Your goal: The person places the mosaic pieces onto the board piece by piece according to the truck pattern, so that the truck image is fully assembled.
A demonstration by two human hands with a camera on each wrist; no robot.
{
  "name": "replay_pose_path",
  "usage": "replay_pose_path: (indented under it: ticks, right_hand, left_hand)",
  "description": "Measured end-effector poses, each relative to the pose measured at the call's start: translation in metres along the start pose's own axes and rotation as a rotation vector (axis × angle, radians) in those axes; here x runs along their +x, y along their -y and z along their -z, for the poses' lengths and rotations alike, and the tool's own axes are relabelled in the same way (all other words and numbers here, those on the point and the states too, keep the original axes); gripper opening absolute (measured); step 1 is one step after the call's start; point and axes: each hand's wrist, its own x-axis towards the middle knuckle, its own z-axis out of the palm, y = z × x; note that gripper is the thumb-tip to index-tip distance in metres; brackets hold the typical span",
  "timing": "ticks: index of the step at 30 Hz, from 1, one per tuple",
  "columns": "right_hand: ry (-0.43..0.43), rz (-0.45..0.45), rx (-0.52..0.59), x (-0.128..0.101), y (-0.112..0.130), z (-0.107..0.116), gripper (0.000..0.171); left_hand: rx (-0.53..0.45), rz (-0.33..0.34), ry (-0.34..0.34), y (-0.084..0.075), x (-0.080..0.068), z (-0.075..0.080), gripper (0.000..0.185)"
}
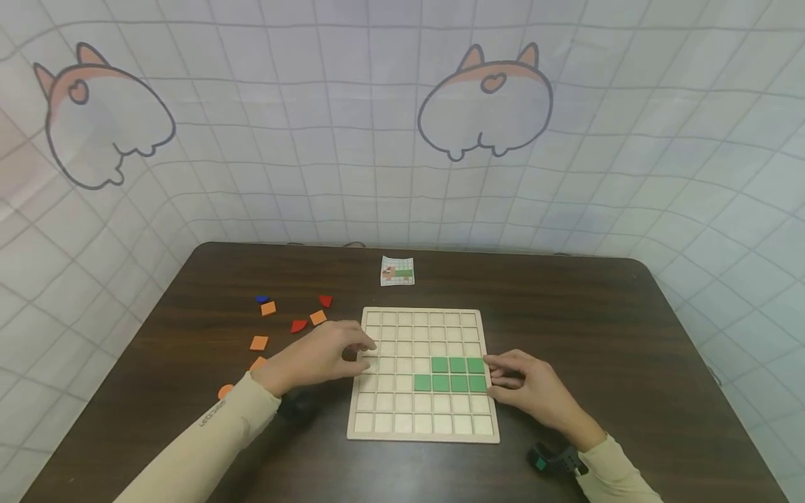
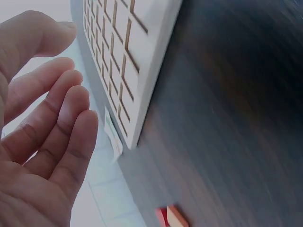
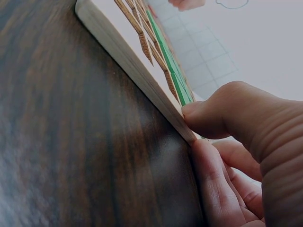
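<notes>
From the head view, your left hand point(image 1: 321, 356) hovers over the left edge of the wooden grid board point(image 1: 423, 433), fingers loosely extended and apart, holding nothing that shows. The board sits near the middle of the table point(image 1: 597, 314), a little toward its near edge. Your right hand point(image 1: 525, 388) rests at the board's right edge, fingers curled against the rim, which looks like a way to keep the board from sliding. Seven green tiles point(image 1: 458, 374) fill two rows of cells toward the board's right side, just beside that hand. Loose orange, red and blue pieces point(image 1: 289, 323) lie scattered toward the table's left edge, within reach of your left hand. A small pattern card point(image 1: 397, 271) lies beyond the board, toward the far edge.

From the left wrist view, your fingers point(image 2: 61, 118) are straight and spread, empty, with the board's corner beyond them.

From the right wrist view, your thumb point(image 3: 208, 116) presses the board's top edge beside the green tiles while the fingers tuck below the rim, pinching it.
</notes>
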Motion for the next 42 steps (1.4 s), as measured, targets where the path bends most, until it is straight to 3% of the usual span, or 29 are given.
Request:
replay_pose_path:
  ticks: [6, 13, 22, 34, 42]
  right_hand:
    - [0.01, -0.013, 0.007, 0.001, -0.002, -0.001, 0.051]
    - [0.008, -0.002, 0.02, 0.001, 0.001, 0.0, 0.051]
    - [0.012, -0.001, 0.029, 0.001, 0.002, 0.002, 0.051]
    - [0.024, -0.03, 0.015, 0.0, -0.002, 0.0, 0.054]
    - [0.022, -0.031, 0.016, 0.0, 0.0, 0.0, 0.053]
  left_hand:
    - [0.009, 0.061, -0.018, 0.012, -0.017, 0.011, 0.027]
    - [0.087, 0.086, -0.058, 0.025, -0.04, 0.022, 0.025]
    - [0.075, 0.137, -0.06, 0.035, -0.066, 0.032, 0.025]
    - [0.045, 0.12, -0.07, 0.05, -0.1, 0.031, 0.02]
    - [0.041, 0.202, -0.07, 0.059, -0.121, 0.026, 0.028]
